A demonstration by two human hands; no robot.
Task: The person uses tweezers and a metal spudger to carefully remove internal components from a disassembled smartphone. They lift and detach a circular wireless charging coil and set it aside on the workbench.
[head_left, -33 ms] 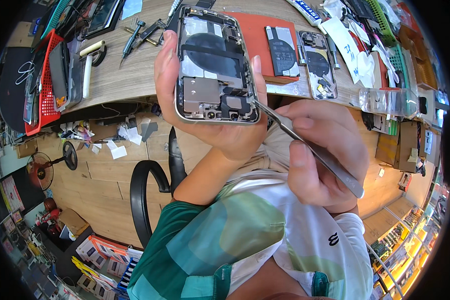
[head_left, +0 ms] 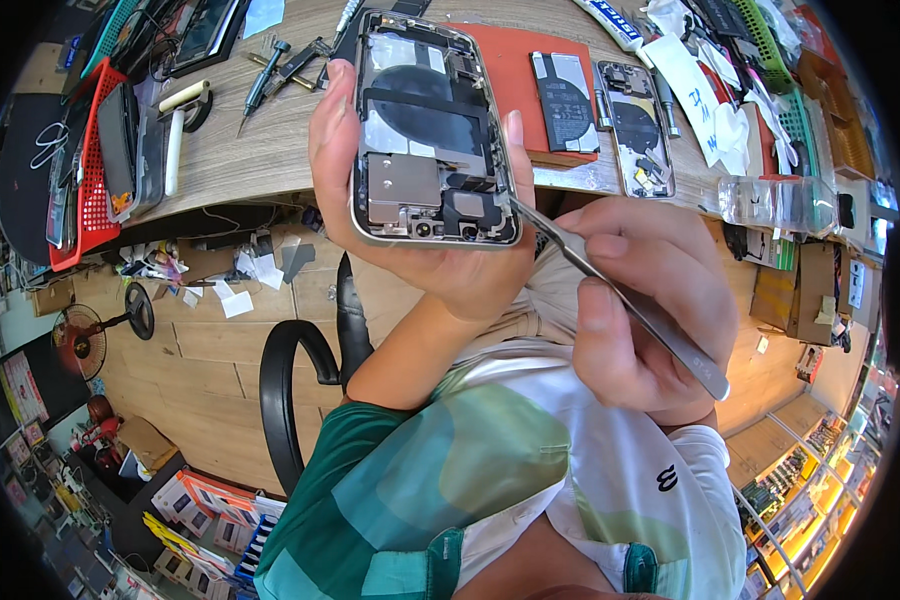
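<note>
My left hand [head_left: 470, 278] is wrapped round an opened phone housing [head_left: 432, 120], holding it up above the table's front edge. Inside it show a dark round pad, a silver metal plate at the lower left and small parts along the bottom. Between the thumb and fingers of my right hand [head_left: 660, 300] are steel tweezers [head_left: 635, 305]. Their tip points at the lower right inner edge of the phone; whether it touches anything there I cannot tell.
On the wooden table [head_left: 235, 165] are a red pad [head_left: 510, 60], a black phone battery [head_left: 568, 105] and a second opened phone [head_left: 635, 130]. Screwdrivers [head_left: 265, 80] and a red basket [head_left: 95, 165] stand left. Papers [head_left: 682, 90] lie right. A chair armrest [head_left: 280, 400] is below.
The tweezers' tip has shifted very slightly right at the phone's lower right edge. My left hand and the phone stay put.
</note>
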